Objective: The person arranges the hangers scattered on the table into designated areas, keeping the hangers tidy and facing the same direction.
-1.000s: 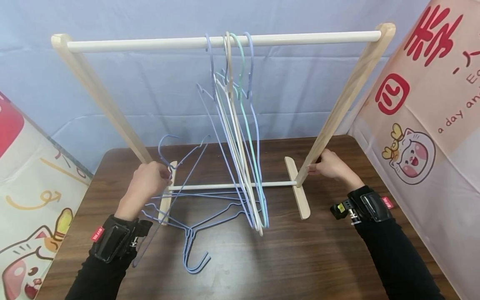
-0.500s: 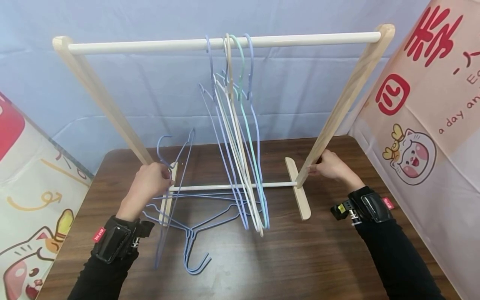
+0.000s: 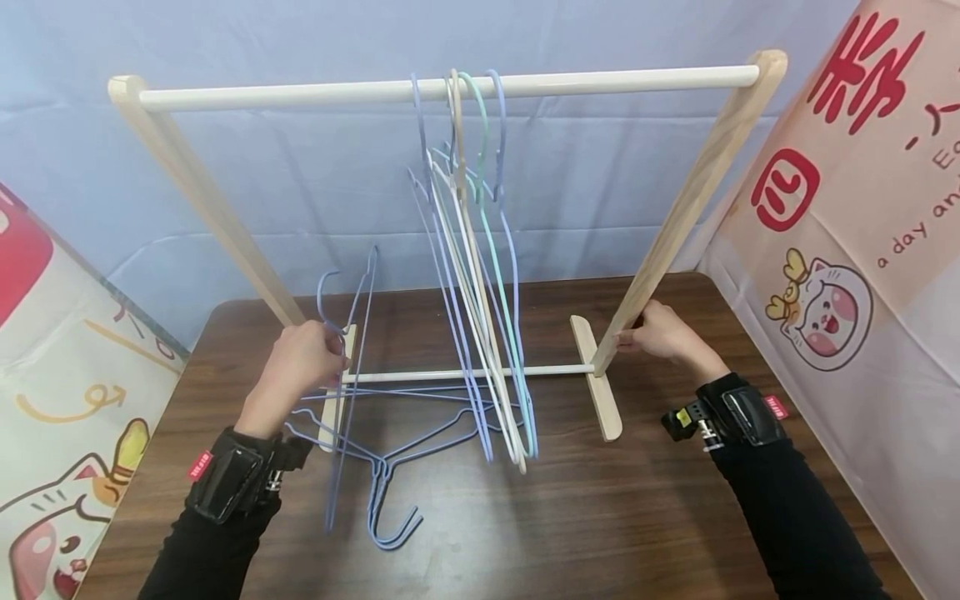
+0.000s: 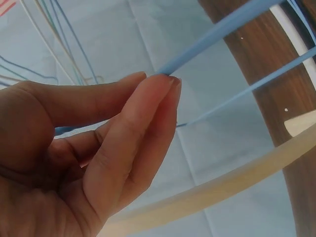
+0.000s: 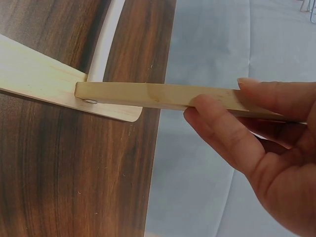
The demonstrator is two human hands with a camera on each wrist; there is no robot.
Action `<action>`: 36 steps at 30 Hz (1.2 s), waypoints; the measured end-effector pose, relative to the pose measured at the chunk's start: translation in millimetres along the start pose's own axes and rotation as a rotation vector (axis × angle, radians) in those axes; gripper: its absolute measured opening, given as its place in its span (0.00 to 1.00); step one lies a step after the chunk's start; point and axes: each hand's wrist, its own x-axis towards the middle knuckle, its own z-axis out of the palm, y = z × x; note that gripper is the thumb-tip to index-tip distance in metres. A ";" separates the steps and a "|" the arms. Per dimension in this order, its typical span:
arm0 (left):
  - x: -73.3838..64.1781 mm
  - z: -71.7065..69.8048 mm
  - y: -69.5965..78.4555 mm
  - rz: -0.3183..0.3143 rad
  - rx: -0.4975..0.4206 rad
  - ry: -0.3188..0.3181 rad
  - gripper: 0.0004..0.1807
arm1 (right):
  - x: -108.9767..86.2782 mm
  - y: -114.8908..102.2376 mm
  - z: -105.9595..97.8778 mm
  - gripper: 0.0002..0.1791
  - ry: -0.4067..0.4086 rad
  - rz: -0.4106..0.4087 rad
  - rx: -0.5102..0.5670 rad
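Observation:
My left hand [image 3: 300, 367] pinches a blue wire hanger [image 4: 212, 42] between thumb and fingertips, beside the left post [image 3: 202, 200] of a wooden garment rack. The hanger stands nearly edge-on to the head view, its hook at the upper left and its body reaching down in front of the rack's left foot. Low on the rack's right post [image 3: 684, 217], my right hand [image 3: 660, 333] grips the wood between thumb and fingers. From the white top rail [image 3: 300, 95] hang several hangers, including a mint green hanger [image 3: 485, 133], with blue and white ones bunched near the middle.
Several blue hangers [image 3: 384, 457] lie overlapping on the brown table [image 3: 570, 533], their hooks toward me. A white lower rail [image 3: 420, 377] joins the rack's feet. A light blue cloth [image 3: 300, 33] hangs behind, with printed sheets at both sides.
The blue hanger in my left hand has swung from slanting to nearly upright and edge-on. My right hand stays on the post. The leftmost hanging hanger has swung slightly right.

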 end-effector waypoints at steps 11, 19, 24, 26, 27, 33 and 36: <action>1.9 -12.4 11.0 0.037 0.026 0.008 0.14 | 0.3 -0.4 -1.5 0.19 -0.010 0.001 -0.003; 3.6 -28.1 23.0 0.082 0.066 0.077 0.12 | 0.5 -0.1 -0.9 0.18 -0.010 -0.004 -0.003; 3.7 -39.2 31.9 0.087 0.041 0.105 0.11 | 0.9 -0.2 -0.5 0.18 -0.002 -0.003 -0.005; 4.0 -42.9 35.0 0.090 0.031 0.118 0.09 | 1.2 -0.2 -0.4 0.18 0.001 -0.005 -0.010; 4.3 -44.7 36.7 0.094 0.026 0.122 0.08 | 1.3 -0.2 -0.4 0.18 0.000 -0.005 -0.009; 6.5 -55.4 47.5 0.119 0.052 0.153 0.07 | 0.9 0.2 -0.5 0.18 -0.002 -0.008 -0.012; 6.4 -60.6 53.5 0.112 0.053 0.150 0.08 | 0.3 0.1 -0.6 0.18 -0.003 -0.009 -0.016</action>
